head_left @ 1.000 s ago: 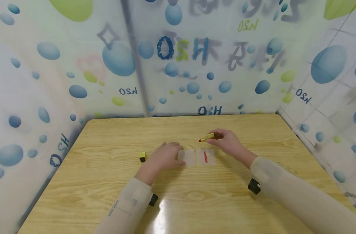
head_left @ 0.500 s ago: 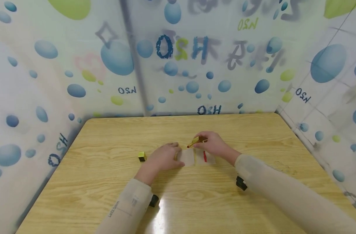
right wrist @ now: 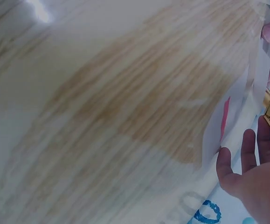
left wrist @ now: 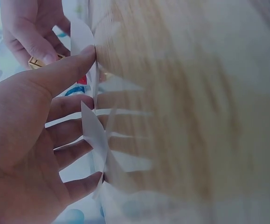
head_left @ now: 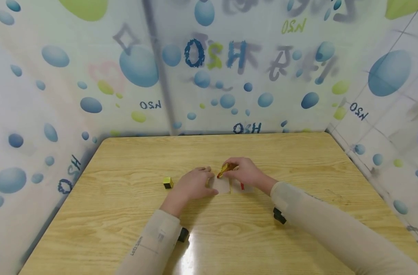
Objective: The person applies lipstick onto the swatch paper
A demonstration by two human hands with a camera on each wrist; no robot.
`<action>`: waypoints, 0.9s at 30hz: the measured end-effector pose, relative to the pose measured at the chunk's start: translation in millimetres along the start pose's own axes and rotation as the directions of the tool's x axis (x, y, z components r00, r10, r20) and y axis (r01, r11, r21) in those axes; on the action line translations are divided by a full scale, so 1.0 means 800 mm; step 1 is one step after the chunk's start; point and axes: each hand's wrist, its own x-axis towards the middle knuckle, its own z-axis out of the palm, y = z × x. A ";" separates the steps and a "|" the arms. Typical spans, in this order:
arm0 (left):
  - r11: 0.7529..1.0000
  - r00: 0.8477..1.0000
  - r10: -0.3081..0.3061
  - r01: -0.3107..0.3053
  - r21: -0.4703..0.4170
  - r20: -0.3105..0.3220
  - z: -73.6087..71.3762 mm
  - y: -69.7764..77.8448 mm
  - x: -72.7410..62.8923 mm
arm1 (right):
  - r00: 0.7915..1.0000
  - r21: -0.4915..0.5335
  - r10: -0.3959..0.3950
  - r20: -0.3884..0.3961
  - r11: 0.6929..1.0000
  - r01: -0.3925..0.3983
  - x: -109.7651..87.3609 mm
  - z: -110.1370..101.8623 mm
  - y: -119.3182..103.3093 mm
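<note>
Table (head_left: 133, 160): lower frame, wood-grained
Left hand (head_left: 194, 184): centre, fingers spread on the left sheet (head_left: 221, 186)
Right hand (head_left: 246, 172): right of centre, pinching the lipstick (head_left: 226, 168)
Right sheet (right wrist: 211, 130): beside left sheet, bears a red mark (right wrist: 225, 116)
Lipstick: centre, tip at left sheet's upper edge
Cube (head_left: 168, 182): left of centre

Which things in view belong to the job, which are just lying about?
In the job:
red-tipped gold stick, in right hand
left sheet, touched by left hand
red-marked right sheet

Lying about, probably:
gold-and-black block, untouched; possibly a cap
</note>
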 end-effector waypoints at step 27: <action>0.999 0.999 -0.037 0.037 0.011 0.033 -0.002 0.002 0.003 | 1.000 -0.056 -0.008 0.004 0.998 0.008 -0.001 0.004 0.000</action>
